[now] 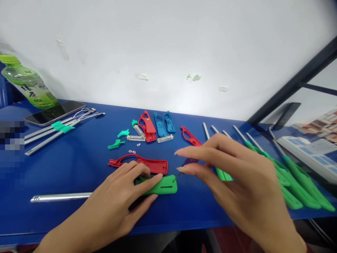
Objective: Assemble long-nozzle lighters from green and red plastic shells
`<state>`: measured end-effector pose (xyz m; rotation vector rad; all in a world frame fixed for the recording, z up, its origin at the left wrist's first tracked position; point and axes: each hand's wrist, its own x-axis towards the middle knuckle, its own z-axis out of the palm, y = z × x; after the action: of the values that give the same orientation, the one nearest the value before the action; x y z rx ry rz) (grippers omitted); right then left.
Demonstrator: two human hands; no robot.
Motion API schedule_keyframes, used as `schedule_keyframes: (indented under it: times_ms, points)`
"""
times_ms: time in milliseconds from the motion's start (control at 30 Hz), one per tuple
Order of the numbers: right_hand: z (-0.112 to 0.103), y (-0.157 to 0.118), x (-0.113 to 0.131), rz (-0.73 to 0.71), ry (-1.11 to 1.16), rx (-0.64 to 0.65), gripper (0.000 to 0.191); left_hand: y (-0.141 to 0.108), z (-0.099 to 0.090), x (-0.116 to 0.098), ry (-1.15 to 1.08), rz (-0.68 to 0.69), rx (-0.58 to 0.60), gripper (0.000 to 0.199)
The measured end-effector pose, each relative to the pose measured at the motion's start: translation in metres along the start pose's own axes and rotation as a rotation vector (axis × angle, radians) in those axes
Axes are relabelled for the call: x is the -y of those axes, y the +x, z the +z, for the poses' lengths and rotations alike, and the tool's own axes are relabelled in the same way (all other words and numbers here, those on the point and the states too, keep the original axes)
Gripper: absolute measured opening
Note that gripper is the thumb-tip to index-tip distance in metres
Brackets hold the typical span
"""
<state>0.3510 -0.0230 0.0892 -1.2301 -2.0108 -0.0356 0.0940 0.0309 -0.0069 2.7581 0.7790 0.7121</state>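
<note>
My left hand (pixel 131 193) is closed round a green plastic handle (pixel 165 185), pressing it on the blue table. A silver metal tube (pixel 61 197) sticks out leftward from under that hand. Between the thumb and forefinger of my right hand (pixel 231 172) is a small screwdriver (pixel 190 161) with a dark purple grip. Its thin shaft slants down to the right end of the green handle, where the tip meets a corner hole. Just behind my left hand lies a red handle half (pixel 155 166), hollow side up, partly hidden by my fingers.
Red handle shells (pixel 147 126), blue shells (pixel 164 123), clear parts (pixel 136 138) and green clips (pixel 116 144) lie farther back. Several green-handled tubes (pixel 302 186) are at right. Taped tubes (pixel 61 127), a phone (pixel 55 112) and a bottle (pixel 28 82) stand or lie at left.
</note>
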Motion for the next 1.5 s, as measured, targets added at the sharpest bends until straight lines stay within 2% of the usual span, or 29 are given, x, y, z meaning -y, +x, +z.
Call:
schedule_keyframes:
  times_ms: [200, 300, 400, 500, 600, 667, 833, 867, 967, 1033, 1133, 1267, 1500]
  points:
    - [-0.006, -0.001, 0.002, 0.013, 0.166, 0.114, 0.042, 0.0, 0.001, -0.001, -0.019, -0.038, 0.001, 0.042]
    - [-0.007, -0.002, 0.004, 0.037, 0.162, 0.117, 0.031, 0.0, 0.0, -0.002, -0.023, -0.043, 0.01, 0.04]
    - [-0.006, -0.002, 0.006, 0.06, 0.075, 0.048, 0.014, -0.001, 0.0, -0.002, -0.031, -0.052, 0.013, 0.04]
    - [-0.008, -0.002, 0.007, 0.052, 0.045, 0.044, 0.022, -0.001, 0.0, -0.001, -0.025, -0.056, 0.013, 0.042]
    - [-0.009, -0.001, 0.007, 0.047, 0.124, 0.093, 0.032, -0.001, 0.001, 0.0, -0.019, -0.041, -0.004, 0.043]
    - [-0.006, 0.001, 0.007, 0.066, 0.162, 0.08, 0.032, -0.001, 0.001, 0.0, -0.02, -0.037, -0.008, 0.044]
    - [0.001, -0.001, 0.007, 0.094, 0.034, -0.08, 0.003, -0.002, 0.002, -0.001, -0.029, -0.04, 0.007, 0.044]
    - [0.002, -0.002, 0.007, 0.101, 0.011, -0.097, 0.006, -0.002, 0.002, -0.001, -0.035, -0.036, 0.005, 0.044]
    - [0.004, -0.004, 0.005, 0.111, -0.041, -0.11, 0.037, -0.001, 0.001, -0.001, -0.044, -0.039, -0.002, 0.044]
    - [0.005, -0.002, 0.004, 0.109, -0.075, -0.12, 0.051, 0.0, 0.001, -0.001, -0.044, -0.036, -0.01, 0.044]
    - [0.009, 0.002, 0.005, 0.126, -0.05, -0.118, 0.047, 0.001, 0.0, -0.001, -0.042, -0.018, -0.021, 0.045]
    - [0.01, 0.005, 0.006, 0.144, -0.001, -0.013, 0.042, 0.0, 0.001, -0.001, -0.033, -0.022, -0.006, 0.045]
    - [0.014, 0.008, 0.003, 0.139, -0.069, 0.029, 0.037, 0.002, 0.0, -0.001, -0.036, -0.012, -0.013, 0.045]
